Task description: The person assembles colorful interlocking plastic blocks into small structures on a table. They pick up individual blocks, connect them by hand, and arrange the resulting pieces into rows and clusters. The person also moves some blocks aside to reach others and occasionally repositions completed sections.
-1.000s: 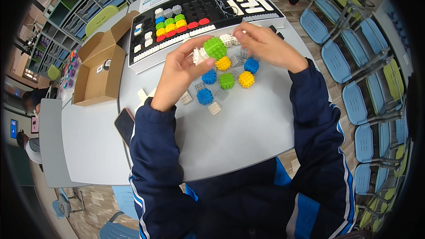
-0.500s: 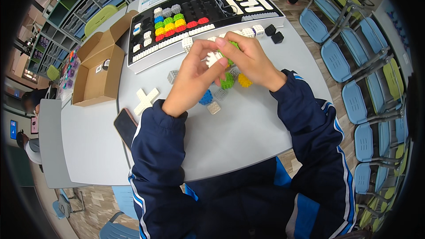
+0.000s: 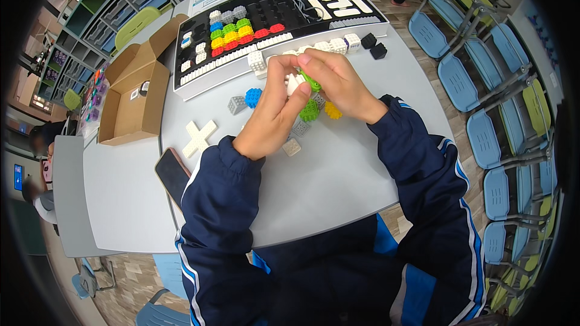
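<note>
— Left hand [image 3: 273,111] first: where is it, and what has it got?

— Raised just above the round grey bench [image 3: 338,175], fingers pinched on a small white toothed plastic block [image 3: 295,82]. Right hand [image 3: 336,82] meets it from the other side, fingertips closed on a small green toothed plastic piece [image 3: 310,82] that touches the white one.

— So which way does the pair lie from each hand?

— Between them, at the fingertips of both; neither hand is nearer. White piece sits on the left hand's side, green on the right's. I cannot tell their long axis, the fingers cover too much.

— Anything else hidden?

— Whether the two pieces are already locked or only pressed together. Below the hands, a green gear-shaped block [image 3: 309,110] and a yellow gear-shaped block [image 3: 332,110] lie on the bench, partly covered. A blue gear-shaped block [image 3: 253,96] lies clear, to the left.
</note>
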Available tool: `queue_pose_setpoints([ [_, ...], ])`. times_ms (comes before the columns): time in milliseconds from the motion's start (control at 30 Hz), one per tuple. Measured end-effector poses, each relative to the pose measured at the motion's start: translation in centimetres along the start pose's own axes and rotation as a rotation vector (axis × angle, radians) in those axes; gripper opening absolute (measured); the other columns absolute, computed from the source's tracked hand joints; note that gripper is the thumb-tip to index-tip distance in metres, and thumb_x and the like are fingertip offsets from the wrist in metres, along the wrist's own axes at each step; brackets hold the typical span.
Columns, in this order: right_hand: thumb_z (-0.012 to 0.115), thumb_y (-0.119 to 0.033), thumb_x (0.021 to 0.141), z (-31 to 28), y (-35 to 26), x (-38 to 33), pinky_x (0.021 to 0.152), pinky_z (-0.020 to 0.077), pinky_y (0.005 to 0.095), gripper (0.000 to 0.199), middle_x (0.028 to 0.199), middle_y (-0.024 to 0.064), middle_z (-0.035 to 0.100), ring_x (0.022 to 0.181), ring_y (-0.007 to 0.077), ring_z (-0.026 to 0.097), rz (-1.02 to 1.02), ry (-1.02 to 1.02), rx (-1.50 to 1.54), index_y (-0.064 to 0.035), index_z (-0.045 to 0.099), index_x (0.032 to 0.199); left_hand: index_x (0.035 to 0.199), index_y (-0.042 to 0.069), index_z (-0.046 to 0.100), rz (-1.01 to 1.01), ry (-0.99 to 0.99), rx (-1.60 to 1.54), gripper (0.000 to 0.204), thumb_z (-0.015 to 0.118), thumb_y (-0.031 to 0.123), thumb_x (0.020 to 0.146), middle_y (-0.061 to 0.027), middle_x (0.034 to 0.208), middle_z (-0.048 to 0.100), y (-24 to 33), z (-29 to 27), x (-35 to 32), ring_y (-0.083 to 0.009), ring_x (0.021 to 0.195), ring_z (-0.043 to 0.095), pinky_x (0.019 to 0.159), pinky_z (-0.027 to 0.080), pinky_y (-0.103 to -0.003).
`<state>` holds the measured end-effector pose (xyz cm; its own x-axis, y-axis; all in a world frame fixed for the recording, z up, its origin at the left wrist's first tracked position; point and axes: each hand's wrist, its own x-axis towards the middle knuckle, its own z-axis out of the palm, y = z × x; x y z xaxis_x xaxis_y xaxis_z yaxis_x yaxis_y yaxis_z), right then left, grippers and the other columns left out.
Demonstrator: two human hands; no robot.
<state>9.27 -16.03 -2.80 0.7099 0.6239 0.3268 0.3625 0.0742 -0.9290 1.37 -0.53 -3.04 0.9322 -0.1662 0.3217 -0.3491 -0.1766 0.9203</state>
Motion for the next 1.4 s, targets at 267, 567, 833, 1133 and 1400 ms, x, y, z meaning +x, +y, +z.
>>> queue_pose_setpoints([
  [267, 0.049, -0.035, 0.099, 0.0, 0.1, -0.1, 0.066, 0.0436, 0.0272, 0.043, 0.079, 0.0051, 0.059, 0.075, 0.0099, 0.051, 0.029, -0.019, 0.086, 0.0059, 0.062, 0.095, 0.130, 0.001, 0.033, -0.013, -0.022, -0.050, 0.034, 0.046, 0.011, 0.100, -0.0144, 0.123, 0.044, -0.1, -0.1, 0.0, -0.0215, 0.120, 0.042, 0.104, 0.032, -0.032],
  [567, 0.049, -0.036, 0.099, -0.2, 0.1, -0.1, 0.064, 0.0420, 0.0248, 0.042, 0.081, 0.0026, 0.059, 0.075, 0.0082, 0.051, 0.066, -0.045, 0.130, 0.0036, 0.064, 0.100, 0.131, 0.003, 0.034, -0.013, -0.032, -0.089, 0.034, 0.046, 0.012, 0.100, -0.0110, 0.122, 0.042, -0.1, -0.2, 0.0, -0.0190, 0.114, 0.039, 0.101, 0.031, -0.032],
  [833, 0.048, -0.044, 0.100, -1.1, -0.2, 0.1, 0.050, 0.0319, 0.0207, 0.045, 0.066, -0.0060, 0.047, 0.059, 0.0030, 0.042, 0.127, 0.009, 0.288, -0.0044, 0.058, 0.082, 0.130, 0.011, 0.037, -0.041, -0.035, -0.189, 0.033, 0.049, 0.014, 0.099, -0.0020, 0.108, 0.046, 0.2, -0.6, -0.1, -0.0094, 0.080, 0.041, 0.073, 0.037, -0.024],
  [1133, 0.061, -0.043, 0.093, -3.5, -1.7, 0.9, 0.056, 0.0407, 0.0306, 0.040, 0.067, 0.0038, 0.054, 0.063, 0.0147, 0.052, 0.146, -0.242, -0.385, -0.0023, 0.059, 0.090, 0.125, 0.006, 0.038, -0.002, 0.130, -0.340, 0.041, 0.062, 0.000, 0.092, -0.0062, 0.123, 0.049, 2.5, -2.5, 0.4, -0.0124, 0.113, 0.053, 0.092, 0.044, -0.025],
  [1400, 0.077, -0.013, 0.075, -1.6, -1.6, -1.6, 0.085, 0.0485, 0.0426, 0.038, 0.104, 0.0155, 0.061, 0.099, 0.0367, 0.062, 0.081, -0.781, -0.762, -0.0047, 0.061, 0.107, 0.120, 0.003, 0.046, -0.009, 0.203, -0.256, 0.041, 0.071, 0.003, 0.087, -0.0085, 0.120, 0.054, 1.1, -3.0, 0.8, -0.0112, 0.102, 0.059, 0.077, 0.050, -0.023],
])
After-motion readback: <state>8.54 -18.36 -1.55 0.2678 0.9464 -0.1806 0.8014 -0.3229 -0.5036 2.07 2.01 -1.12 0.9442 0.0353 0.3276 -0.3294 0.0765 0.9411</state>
